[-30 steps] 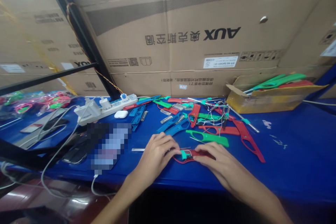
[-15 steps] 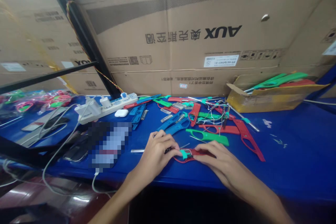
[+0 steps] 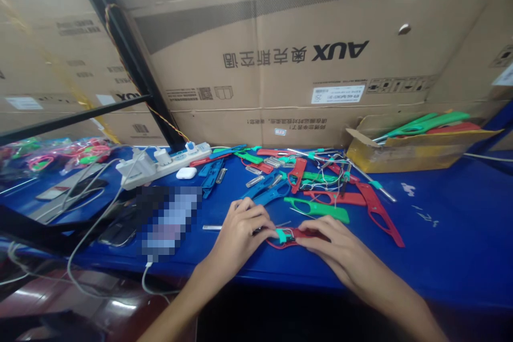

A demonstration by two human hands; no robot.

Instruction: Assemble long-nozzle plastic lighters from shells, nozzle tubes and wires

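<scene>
Red plastic makes the handle shell (image 3: 279,246), which lies on the blue table (image 3: 452,224), directly between the two hands and close to the near edge. Its long axis goes roughly from left to right, across the front of the person, so one end belongs to each hand and neither hand is nearer. The left hand (image 3: 245,227) has its thumb and fingers bent almost together, gripping the left end, with the thumb against the green piece (image 3: 284,235) seated in the shell. The right hand (image 3: 332,238) is opened only a little, and its thumb and forefinger pinch the right part. A silver tube (image 3: 211,227) comes out at the left of the left hand, in nearly the same line; whether it joins the shell I cannot tell, because the fingers cover this place.

About the writing: behind the table, the big cardboard sheet (image 3: 288,5) carries "AUX" and the Chinese name 奥克斯空调, both upside down. Farther left, another "AUX" is printed, partly hidden by the black post (image 3: 132,59). The white label (image 3: 337,94) has print too small for reading.
</scene>
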